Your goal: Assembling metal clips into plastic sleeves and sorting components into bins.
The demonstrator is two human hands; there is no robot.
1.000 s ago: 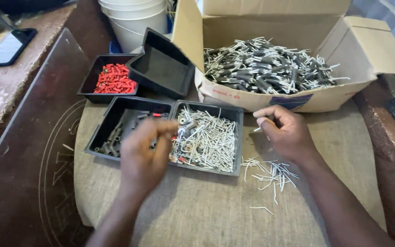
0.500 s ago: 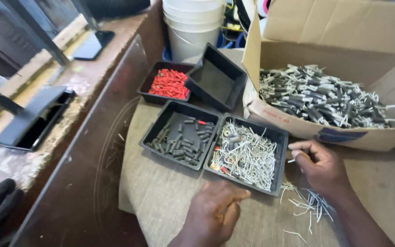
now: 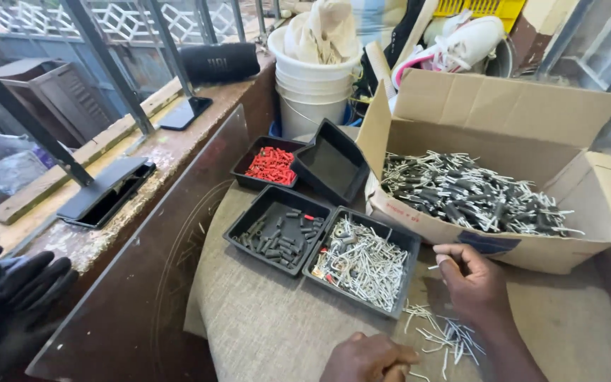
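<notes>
Since the earlier frame, the left hand (image 3: 368,357) has dropped to six o'clock, curled, contents hidden; we cannot tell its grip. The right hand (image 3: 472,283) pinches a small metal pin (image 3: 434,267) at four o'clock, above loose pins (image 3: 443,336). We advise a firm fingertip pinch. Adjacent trays: bent wire pins (image 3: 362,263), dark sleeves (image 3: 277,232), red caps (image 3: 271,165), one empty tray (image 3: 330,166). The cardboard box (image 3: 510,131) at two o'clock holds assembled parts.
</notes>
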